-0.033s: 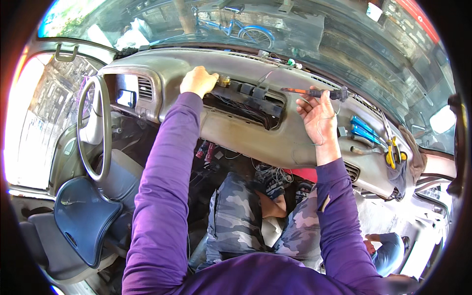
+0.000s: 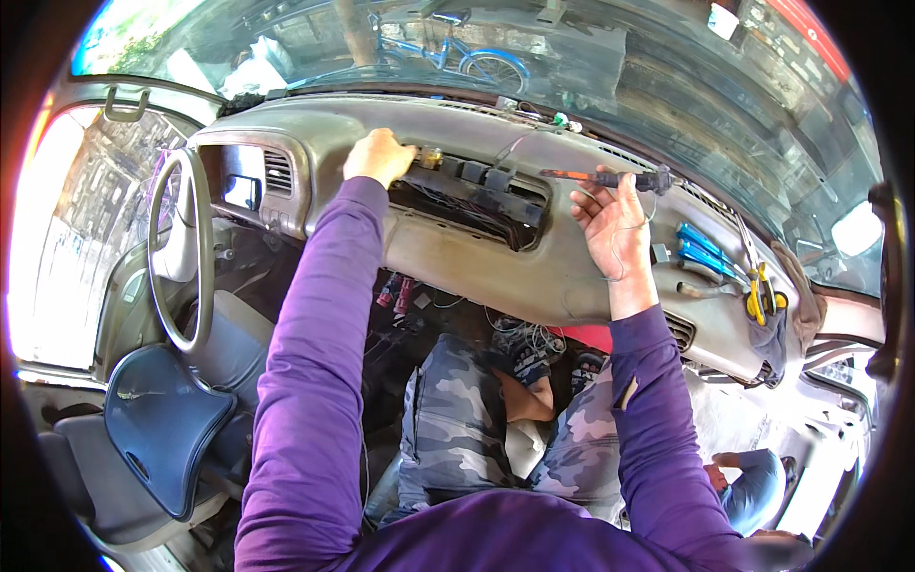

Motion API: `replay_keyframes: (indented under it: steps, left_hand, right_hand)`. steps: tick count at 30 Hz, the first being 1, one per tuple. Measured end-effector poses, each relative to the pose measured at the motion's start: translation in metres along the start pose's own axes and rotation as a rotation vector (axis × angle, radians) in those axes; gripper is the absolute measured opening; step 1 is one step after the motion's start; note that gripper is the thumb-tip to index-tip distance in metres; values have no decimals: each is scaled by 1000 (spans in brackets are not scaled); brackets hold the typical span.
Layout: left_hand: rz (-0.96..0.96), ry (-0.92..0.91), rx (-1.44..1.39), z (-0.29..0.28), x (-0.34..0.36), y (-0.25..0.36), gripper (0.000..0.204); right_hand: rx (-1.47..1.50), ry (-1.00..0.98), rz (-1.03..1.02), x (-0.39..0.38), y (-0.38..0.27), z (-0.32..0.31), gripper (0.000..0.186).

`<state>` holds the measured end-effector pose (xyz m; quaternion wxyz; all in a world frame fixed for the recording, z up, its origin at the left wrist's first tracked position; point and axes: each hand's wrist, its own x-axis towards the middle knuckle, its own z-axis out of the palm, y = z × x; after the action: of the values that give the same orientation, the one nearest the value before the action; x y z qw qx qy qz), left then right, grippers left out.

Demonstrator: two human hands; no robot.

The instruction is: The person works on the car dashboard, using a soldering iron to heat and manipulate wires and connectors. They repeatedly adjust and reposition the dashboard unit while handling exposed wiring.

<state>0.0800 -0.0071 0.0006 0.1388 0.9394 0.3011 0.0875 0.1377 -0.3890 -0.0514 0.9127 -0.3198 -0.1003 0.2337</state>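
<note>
My left hand [image 2: 377, 157] is closed at the left end of a long opening [image 2: 443, 202] in the dashboard. Its fingertips are hidden, so what they grip cannot be made out. Beside them sit a small yellowish part [image 2: 431, 158] and a row of black relay-like blocks [image 2: 474, 172], with wires below. Raised over the dashboard's right half, my right hand [image 2: 615, 234] pinches a slim pointed probe [image 2: 577, 175] between thumb and fingers. The probe has an orange section and a dark handle, and its tip points left. A thin wire loops across my palm and wrist.
Blue-handled tools [image 2: 703, 250] and yellow-handled pliers [image 2: 759, 296] lie on the dashboard's right side, near a dark cloth [image 2: 801, 286]. A steering wheel [image 2: 195, 253] stands at left. Loose wires [image 2: 534, 336] hang by my feet. Another person [image 2: 753, 491] is at lower right.
</note>
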Motion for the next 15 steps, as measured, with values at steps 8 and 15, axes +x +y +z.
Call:
replay_keyframes:
  steps: [8,15]
  left_hand:
    - [70,161,-228,4,-6,-11,40]
    - [215,543,-522,14,-58,-40,32]
  right_hand:
    - [-40,-10,-34,1,1,11,56]
    - [-96,-132,-103,-7,1,20,40]
